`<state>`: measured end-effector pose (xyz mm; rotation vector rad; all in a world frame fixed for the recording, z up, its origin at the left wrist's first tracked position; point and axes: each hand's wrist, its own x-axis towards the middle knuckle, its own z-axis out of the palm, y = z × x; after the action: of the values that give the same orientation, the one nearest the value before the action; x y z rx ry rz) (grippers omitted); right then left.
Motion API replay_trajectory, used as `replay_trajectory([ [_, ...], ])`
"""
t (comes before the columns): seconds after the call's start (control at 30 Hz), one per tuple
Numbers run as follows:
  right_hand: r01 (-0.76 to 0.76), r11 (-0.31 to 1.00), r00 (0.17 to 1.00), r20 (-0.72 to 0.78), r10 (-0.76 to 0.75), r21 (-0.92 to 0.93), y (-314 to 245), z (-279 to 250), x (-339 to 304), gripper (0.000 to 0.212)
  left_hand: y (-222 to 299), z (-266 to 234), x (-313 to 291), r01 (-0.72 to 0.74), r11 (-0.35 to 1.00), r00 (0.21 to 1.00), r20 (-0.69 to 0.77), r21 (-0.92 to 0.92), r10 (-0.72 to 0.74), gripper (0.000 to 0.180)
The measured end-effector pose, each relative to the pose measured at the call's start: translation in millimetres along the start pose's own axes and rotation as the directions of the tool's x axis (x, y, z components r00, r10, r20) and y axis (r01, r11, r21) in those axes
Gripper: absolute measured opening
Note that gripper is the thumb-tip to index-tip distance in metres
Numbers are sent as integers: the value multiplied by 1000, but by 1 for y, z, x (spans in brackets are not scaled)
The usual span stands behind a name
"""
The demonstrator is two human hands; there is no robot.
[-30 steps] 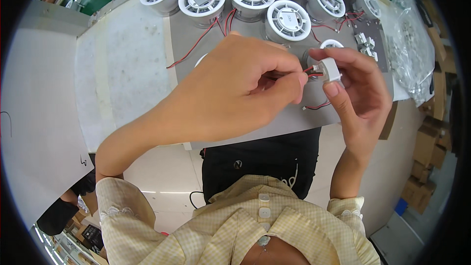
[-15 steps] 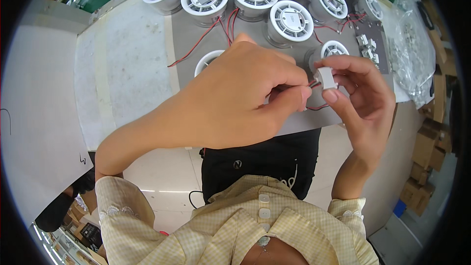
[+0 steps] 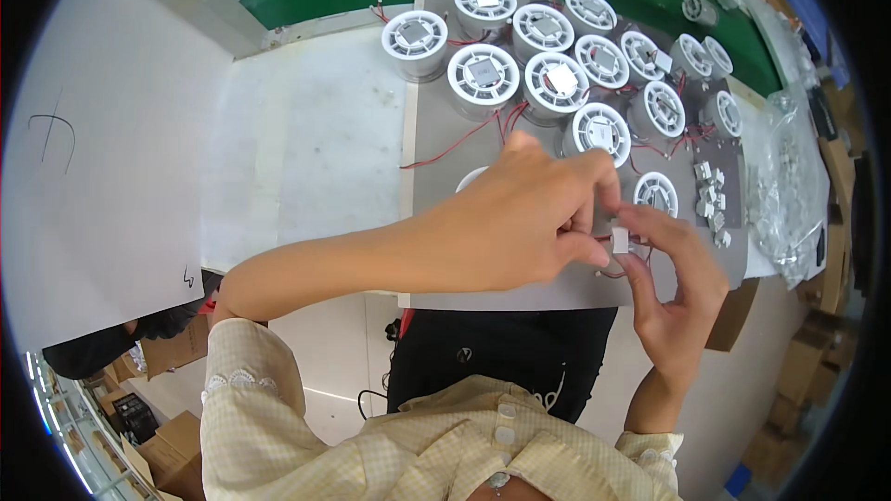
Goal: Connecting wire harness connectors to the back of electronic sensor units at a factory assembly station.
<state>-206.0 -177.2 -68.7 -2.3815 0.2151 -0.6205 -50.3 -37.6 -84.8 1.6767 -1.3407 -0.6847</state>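
Note:
My right hand (image 3: 675, 283) pinches a small white connector block (image 3: 620, 240) between thumb and fingertips, over the front right of the grey mat. Red wire shows on both sides of this block. Close by on its left is my left hand (image 3: 529, 223), thumb and index finger parted, the other fingers curled under and partly hidden. No object shows between that thumb and index finger. Just behind the block stands a round white lamp housing (image 3: 656, 197) with a spoked top. My left hand mostly covers another white housing (image 3: 471, 178).
Several white round housings with red wires stand across the back of the grey mat (image 3: 436, 213). Small white connector blocks (image 3: 711, 199) lie in a pile at the right, beside a clear plastic bag (image 3: 784, 195). A white panel (image 3: 111, 148) rises on the left.
My left thumb and index finger have parted from the wires at the block. My right hand still holds the block. The view has shifted, showing more of the table's back.

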Motion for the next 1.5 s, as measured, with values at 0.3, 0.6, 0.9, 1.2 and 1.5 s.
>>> replay_trajectory([
  [0.3,-117,813,993,54,106,571,11,4,-15,30,10,2,4,113,974,993,66,-199,-102,79],
  [0.6,-299,830,954,172,246,471,14,-5,-14,32,15,5,1,78,996,996,29,44,-79,93],
  [0.9,-91,995,990,101,95,-36,6,-8,-16,32,-6,8,-8,-127,848,991,32,514,129,35],
  [1.2,115,912,983,179,-46,-393,-6,6,-22,35,10,25,-20,-199,730,976,62,654,210,24],
  [1.5,157,895,984,144,-106,-416,0,16,-23,35,14,2,-44,35,868,999,-23,496,-27,55],
])
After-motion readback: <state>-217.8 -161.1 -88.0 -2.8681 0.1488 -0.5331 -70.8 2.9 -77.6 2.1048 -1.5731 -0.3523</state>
